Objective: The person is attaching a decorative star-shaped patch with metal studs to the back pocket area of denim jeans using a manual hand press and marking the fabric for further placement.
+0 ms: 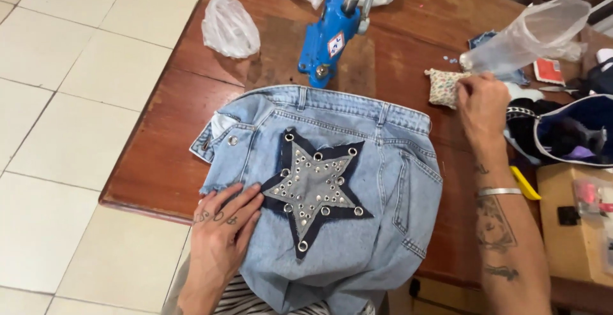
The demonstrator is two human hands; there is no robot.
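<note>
Denim shorts (345,181) lie waistband away, left hand (220,238) flat.

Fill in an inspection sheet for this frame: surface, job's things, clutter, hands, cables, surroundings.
Surface: reddish-brown wooden table, worn finish.
Job's things: light-blue denim shorts lying flat, bearing a dark-blue and grey star patch studded with metal eyelets; blue hand press standing behind them.
Clutter: crumpled clear plastic bag, floral fabric pincushion, clear plastic bag of small parts, dark open bag, yellow tool.
Hands: left hand flat on the shorts beside the star; right hand at the pincushion, grip unclear.
Cables: nothing seen.
Surroundings: pale tiled floor.
</note>
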